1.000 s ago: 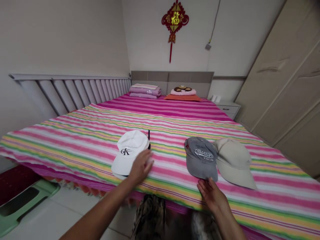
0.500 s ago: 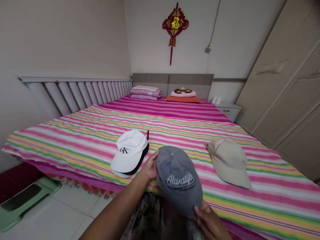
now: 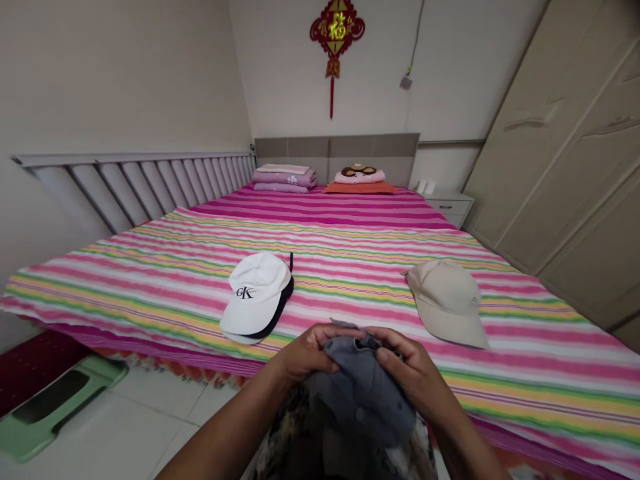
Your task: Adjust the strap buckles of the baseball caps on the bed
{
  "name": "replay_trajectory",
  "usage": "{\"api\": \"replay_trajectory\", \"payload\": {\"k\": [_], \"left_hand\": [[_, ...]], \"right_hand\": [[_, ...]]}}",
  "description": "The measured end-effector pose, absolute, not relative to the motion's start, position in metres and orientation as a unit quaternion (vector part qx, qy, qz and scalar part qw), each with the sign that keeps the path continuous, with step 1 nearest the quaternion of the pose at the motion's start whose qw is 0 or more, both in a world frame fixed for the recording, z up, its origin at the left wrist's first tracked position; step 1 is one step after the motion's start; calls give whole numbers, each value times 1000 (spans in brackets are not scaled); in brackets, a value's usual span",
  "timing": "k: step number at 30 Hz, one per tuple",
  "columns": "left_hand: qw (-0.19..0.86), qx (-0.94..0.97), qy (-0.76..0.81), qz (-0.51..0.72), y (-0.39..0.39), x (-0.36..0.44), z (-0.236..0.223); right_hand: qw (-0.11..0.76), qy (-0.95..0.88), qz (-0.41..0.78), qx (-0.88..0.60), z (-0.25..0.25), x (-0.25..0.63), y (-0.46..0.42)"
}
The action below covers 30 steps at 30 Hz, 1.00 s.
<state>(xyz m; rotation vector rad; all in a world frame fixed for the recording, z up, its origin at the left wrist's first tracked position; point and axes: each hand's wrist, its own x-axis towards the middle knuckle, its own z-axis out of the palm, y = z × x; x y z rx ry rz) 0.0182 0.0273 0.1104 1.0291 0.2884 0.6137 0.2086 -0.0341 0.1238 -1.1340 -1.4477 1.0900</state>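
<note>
A grey baseball cap (image 3: 357,393) is held close to my body at the bed's near edge, its strap end uppermost and its lettered front out of sight. My left hand (image 3: 315,350) grips its upper left side, thumb pressed on the cloth. On the upper right side, my right hand (image 3: 404,363) pinches the cap near the strap opening. To the left on the bed lies a white cap (image 3: 257,293) with black "CK" letters, a dark cap (image 3: 281,313) partly hidden beneath it. Over on the right rests a beige cap (image 3: 447,300), brim toward me.
A striped sheet (image 3: 345,263) covers the bed. Folded purple bedding (image 3: 285,179) and a pink pile (image 3: 360,177) lie by the headboard (image 3: 373,148). A green stool (image 3: 55,413) stands on the floor at left. A nightstand (image 3: 447,207) and wardrobe (image 3: 560,173) are at right.
The grey cap has been turned so its back strap end shows instead of the lettering. My right hand has moved up from the brim to the strap end, near my left hand.
</note>
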Motion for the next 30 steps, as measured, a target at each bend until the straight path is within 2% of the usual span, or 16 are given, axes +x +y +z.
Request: {"api": "replay_trajectory", "payload": {"k": [3, 7, 10, 13, 18, 23, 30], "left_hand": [[830, 454, 126, 299, 25, 17, 107], [828, 376, 147, 389, 21, 25, 104], [836, 390, 198, 330, 20, 30, 105], [828, 431, 216, 286, 19, 29, 108], [818, 436, 204, 316, 18, 24, 115], [792, 466, 221, 327, 17, 25, 115], [707, 545, 292, 342, 16, 27, 118]], "right_hand": [[480, -605, 412, -484, 125, 197, -35], [522, -662, 231, -486, 122, 191, -37], [538, -697, 71, -469, 118, 190, -37], [513, -725, -21, -459, 113, 193, -36], [440, -762, -46, -473, 112, 198, -40], [426, -778, -8, -462, 127, 197, -48], [392, -800, -91, -445, 136, 193, -45]]}}
